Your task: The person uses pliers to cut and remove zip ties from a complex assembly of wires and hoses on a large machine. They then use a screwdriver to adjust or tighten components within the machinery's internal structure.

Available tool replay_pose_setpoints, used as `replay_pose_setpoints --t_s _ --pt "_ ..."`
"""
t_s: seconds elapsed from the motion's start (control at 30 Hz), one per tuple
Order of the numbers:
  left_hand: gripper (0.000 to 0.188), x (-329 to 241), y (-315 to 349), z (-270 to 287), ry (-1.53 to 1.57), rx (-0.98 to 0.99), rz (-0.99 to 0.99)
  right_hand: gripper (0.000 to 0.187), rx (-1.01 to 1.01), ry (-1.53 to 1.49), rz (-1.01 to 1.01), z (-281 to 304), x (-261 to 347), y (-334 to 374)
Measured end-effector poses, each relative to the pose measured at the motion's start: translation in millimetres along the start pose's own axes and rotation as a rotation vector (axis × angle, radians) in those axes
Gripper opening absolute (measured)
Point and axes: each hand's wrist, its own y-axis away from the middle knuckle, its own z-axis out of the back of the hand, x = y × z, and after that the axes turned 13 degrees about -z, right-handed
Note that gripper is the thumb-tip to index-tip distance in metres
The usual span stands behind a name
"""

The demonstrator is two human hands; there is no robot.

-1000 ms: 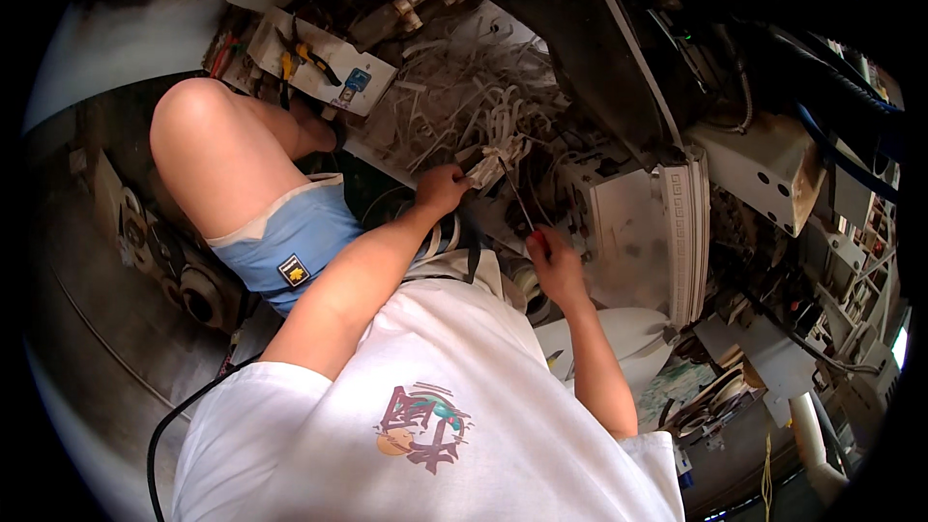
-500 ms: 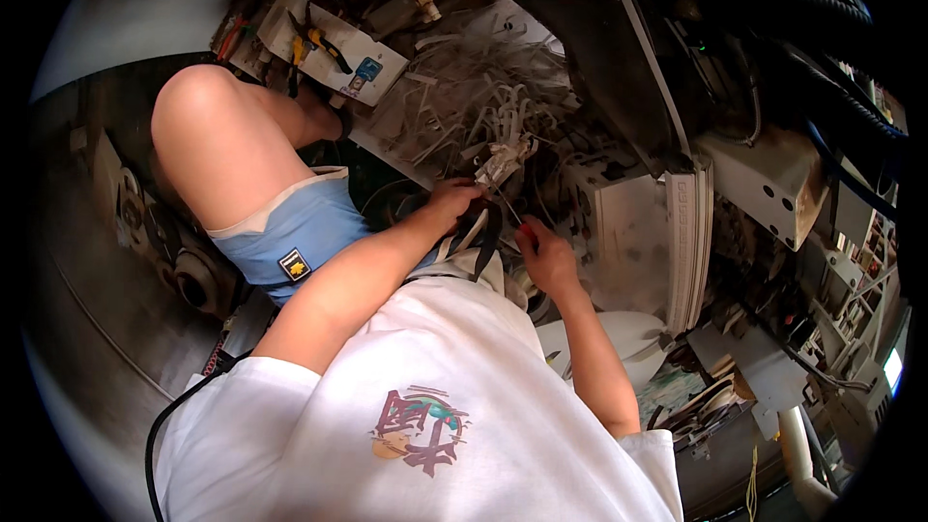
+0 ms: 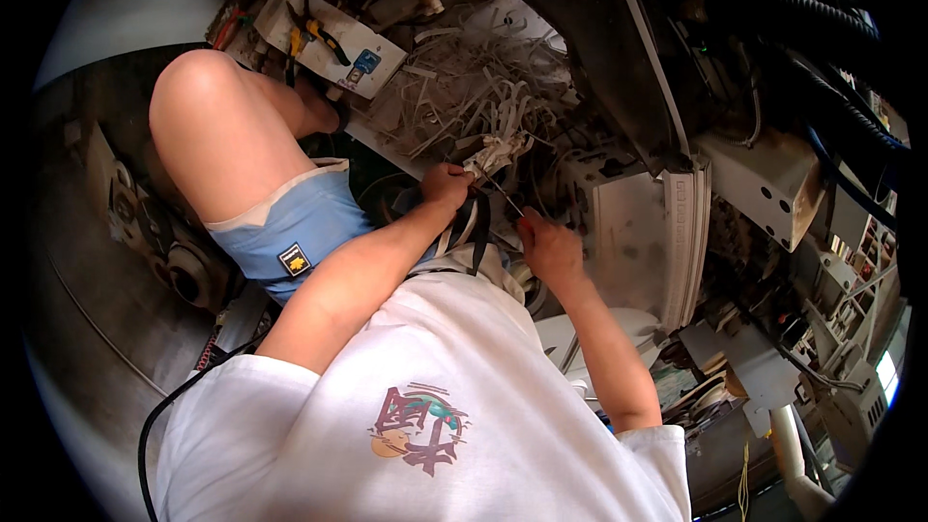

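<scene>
At the near edge of the strip pile [image 3: 459, 79], the left hand [image 3: 446, 186] pinched a pale part [image 3: 498, 153] and the right hand [image 3: 552, 245] gripped a thin tool [image 3: 505, 197], which, pushed askew, could have jabbed the left.

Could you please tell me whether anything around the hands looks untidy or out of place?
Yes: a heap of pale strips lies tangled and scattered just beyond the left hand, looking more like loose scrap than anything neatly stored.
</scene>
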Motion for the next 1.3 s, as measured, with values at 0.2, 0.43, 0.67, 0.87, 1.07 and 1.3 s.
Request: replay_pose_setpoints --t_s 0.2,0.43,0.67,0.87,1.07,1.3 --pt "0.028 -6 -3 6 0.144 0.035 0.022 0.026 0.082 0.119 -0.041 4 -28 18" --pt "0.018 -4 -12 14 0.218 0.127 0.046 0.031 0.044 -0.3 -0.075 26 -17 47" --pt "0.014 -3 -15 17 0.284 0.35 0.18 0.037 0.6 -1.315 -0.373 83 -10 52" --pt "0.036 13 -31 15 0.184 0.48 0.173 0.048 0.509 -1.235 -0.198 100 -1 50" --pt "0.034 2 -20 14 0.254 0.371 0.159 0.043 0.088 -0.729 -0.106 82 -3 40" --pt "0.033 -1 -18 14 -0.15 0.196 -0.015 0.035 -0.119 -0.563 -0.114 70 5 48"
